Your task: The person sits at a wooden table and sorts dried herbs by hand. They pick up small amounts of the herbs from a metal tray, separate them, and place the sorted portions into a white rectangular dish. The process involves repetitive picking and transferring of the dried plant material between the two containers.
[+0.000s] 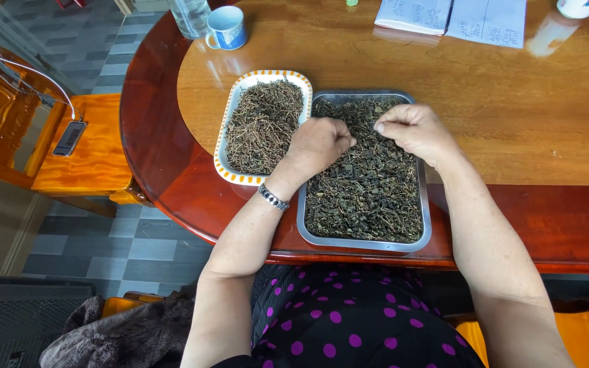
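Observation:
A rectangular steel tray (425, 217) full of dark dried leaves (369, 191) lies at the near edge of a round wooden table (512, 116). Left of it, touching, is a white tray with an orange-dotted rim (225, 129) heaped with thin dried stems (262, 126). My left hand (318, 144) hovers over the steel tray's left side, fingers curled and pinched on a bit of the leaves. My right hand (414, 129) rests over the tray's far right part, fingertips pinched together on some leaves. A metal bracelet (273, 198) circles my left wrist.
A blue-and-white cup (228, 28) and a clear bottle (189, 15) stand at the table's far left. An open notebook (452, 16) and a white container (576, 7) lie at the far right. A wooden chair (86, 146) with a small device (69, 138) stands to the left.

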